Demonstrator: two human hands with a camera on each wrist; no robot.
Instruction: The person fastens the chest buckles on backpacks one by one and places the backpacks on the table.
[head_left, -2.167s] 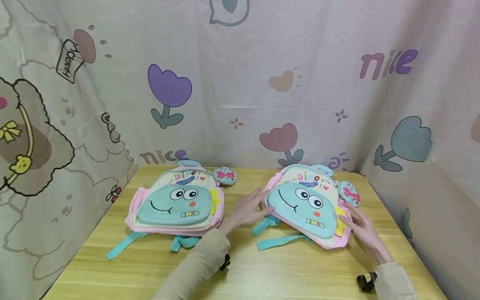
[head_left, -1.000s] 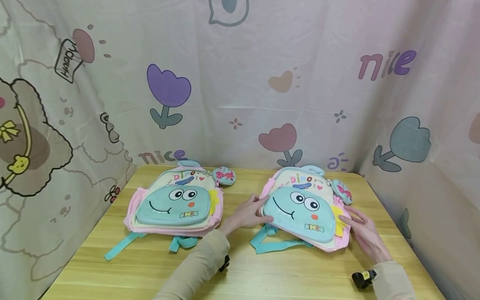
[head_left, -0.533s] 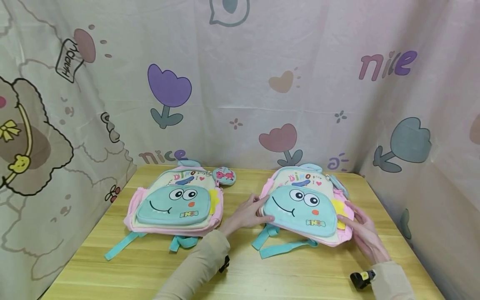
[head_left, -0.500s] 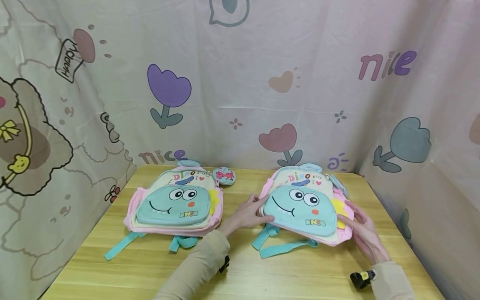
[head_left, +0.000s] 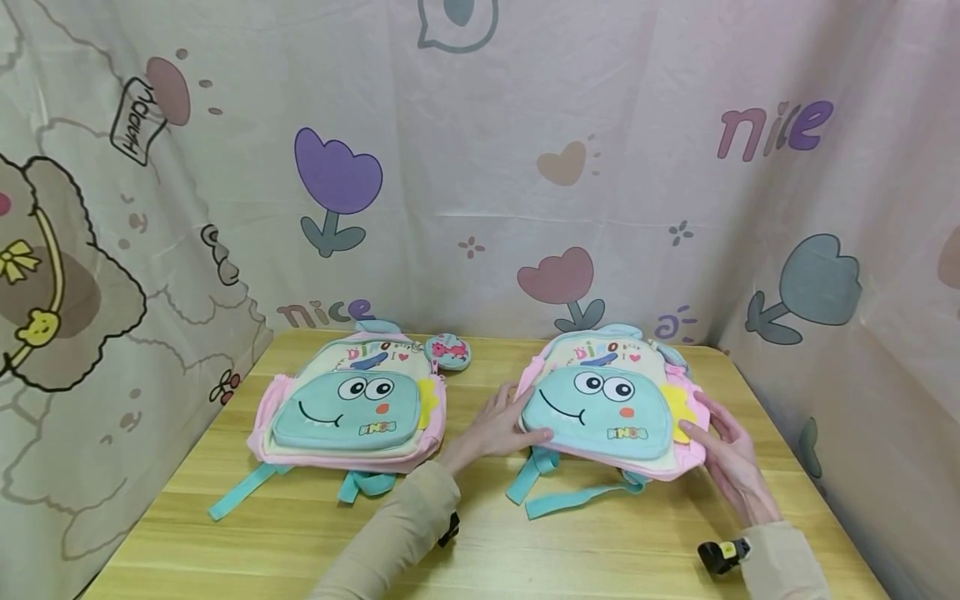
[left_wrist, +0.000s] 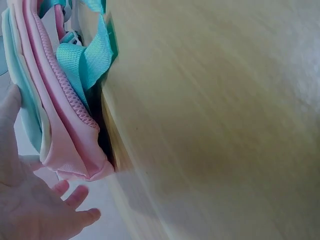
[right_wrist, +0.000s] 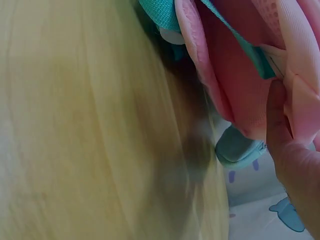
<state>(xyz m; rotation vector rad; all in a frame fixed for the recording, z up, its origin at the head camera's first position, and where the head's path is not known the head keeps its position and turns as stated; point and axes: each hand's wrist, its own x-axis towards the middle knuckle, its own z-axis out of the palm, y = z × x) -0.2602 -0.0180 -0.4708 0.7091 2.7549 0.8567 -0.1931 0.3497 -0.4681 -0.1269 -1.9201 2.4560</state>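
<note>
Two matching child's backpacks lie side by side, each with a blue smiling dinosaur pocket and pink sides. My left hand (head_left: 495,427) grips the left side of the right backpack (head_left: 577,412), thumb over its front. In the left wrist view, that thumb (left_wrist: 11,102) presses the blue front, while several fingertips extend past the pink side. My right hand (head_left: 733,454) pinches the backpack's right side near its yellow spikes (head_left: 678,412). The right wrist view shows a finger (right_wrist: 276,112) against the pink fabric beneath a teal strap (right_wrist: 250,47).
The left backpack (head_left: 348,408) lies beside my left forearm, its round charm (head_left: 449,352) at its upper right. Loose teal straps (head_left: 573,500) trail over the wooden table (head_left: 540,558). A printed curtain (head_left: 465,167) hangs behind and along both sides.
The right backpack has turned anticlockwise, its right side swinging up and its lower edge now more level. Its charm has slipped mostly behind it. My left fingers have closed in on its side.
</note>
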